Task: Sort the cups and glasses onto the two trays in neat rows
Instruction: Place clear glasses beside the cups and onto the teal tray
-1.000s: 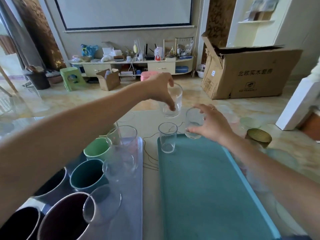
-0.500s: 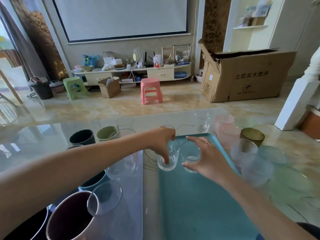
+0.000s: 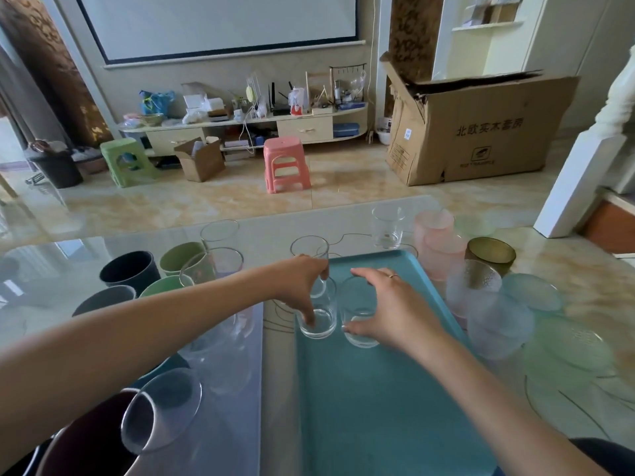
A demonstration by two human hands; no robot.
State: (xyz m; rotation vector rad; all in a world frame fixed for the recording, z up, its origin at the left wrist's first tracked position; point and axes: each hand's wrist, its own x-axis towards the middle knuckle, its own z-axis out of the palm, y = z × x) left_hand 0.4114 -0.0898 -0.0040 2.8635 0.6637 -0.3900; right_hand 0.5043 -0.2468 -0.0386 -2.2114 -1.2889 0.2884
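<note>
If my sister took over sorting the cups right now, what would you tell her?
Left hand: gripping a clear glass at the teal tray's left edge.
Right hand: holding a second clear glass, right beside the first, on the teal tray.
Done: those two glasses begin a row on the teal tray. Coloured cups and some clear glasses stand on the other tray to the left.
Left: one clear glass waits beyond the teal tray, another by its far left corner, and frosted glasses and a gold one are to its right. Let go gently, then fetch those.
</note>
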